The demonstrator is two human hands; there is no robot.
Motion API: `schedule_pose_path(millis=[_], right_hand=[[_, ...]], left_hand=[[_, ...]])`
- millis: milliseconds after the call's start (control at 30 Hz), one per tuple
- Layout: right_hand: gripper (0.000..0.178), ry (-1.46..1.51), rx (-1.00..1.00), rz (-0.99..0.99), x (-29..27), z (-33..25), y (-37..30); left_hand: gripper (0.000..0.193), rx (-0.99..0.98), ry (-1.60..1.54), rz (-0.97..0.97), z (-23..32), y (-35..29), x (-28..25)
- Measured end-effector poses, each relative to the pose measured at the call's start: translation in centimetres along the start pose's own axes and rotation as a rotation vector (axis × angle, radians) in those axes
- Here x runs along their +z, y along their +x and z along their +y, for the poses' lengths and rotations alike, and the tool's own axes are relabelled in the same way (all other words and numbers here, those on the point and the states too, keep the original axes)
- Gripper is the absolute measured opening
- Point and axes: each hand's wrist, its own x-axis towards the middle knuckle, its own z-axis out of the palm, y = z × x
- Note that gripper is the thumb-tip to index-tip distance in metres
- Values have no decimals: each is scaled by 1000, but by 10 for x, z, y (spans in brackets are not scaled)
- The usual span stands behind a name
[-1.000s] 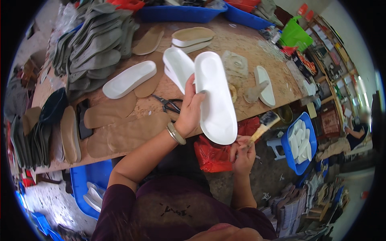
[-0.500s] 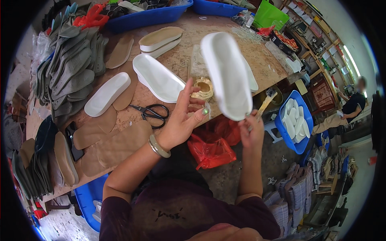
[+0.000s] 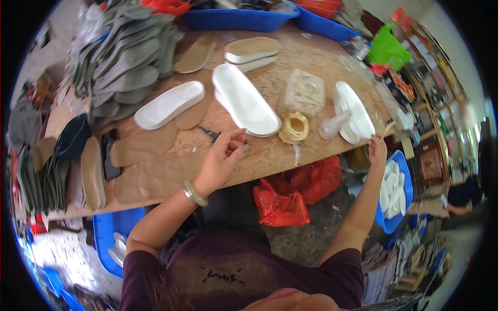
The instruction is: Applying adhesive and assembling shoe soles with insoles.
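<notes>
My right hand (image 3: 377, 150) is closed on a brush with a pale wooden handle (image 3: 388, 128). Its fingertips are at the near end of a white shoe sole (image 3: 358, 116) at the table's right; whether they still grip the sole I cannot tell. Beside that sole lies a translucent whitish object (image 3: 334, 124). My left hand (image 3: 225, 158), a bangle on its wrist, hovers loosely curled over the table's front, apparently holding nothing. It partly hides black scissors (image 3: 208, 133). Beyond it rest white soles (image 3: 246, 101), near a cream-crusted pot with a round opening (image 3: 295, 129).
Grey shoe pieces (image 3: 127, 57) are heaped at the left, with tan insoles (image 3: 142, 147) nearer. Blue tubs (image 3: 238, 19) line the back. Below the front edge hang red plastic bags (image 3: 282, 202). A blue basket (image 3: 408, 189) of white soles stands at the right.
The white sole held up in front of me has gone down to the right side of the table, my right hand moving right with it. My left hand has drawn back and curled. The view has shifted.
</notes>
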Motion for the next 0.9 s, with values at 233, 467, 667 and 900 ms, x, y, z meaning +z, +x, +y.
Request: schedule_pose_path(millis=[233,467,667,900], right_hand=[[31,-300,-4,146,20,-8,-30],[24,-141,-310,27,152,-77,-138],[26,-95,-466,-412,244,-73,-212],[22,-365,-807,-481,269,-98,-243]], left_hand=[[50,-229,-129,346,-26,63,-10],[51,-261,-74,439,-39,90,-22],[39,-91,-388,310,-31,71,-39],[41,-54,-461,116,3,31,-43]])
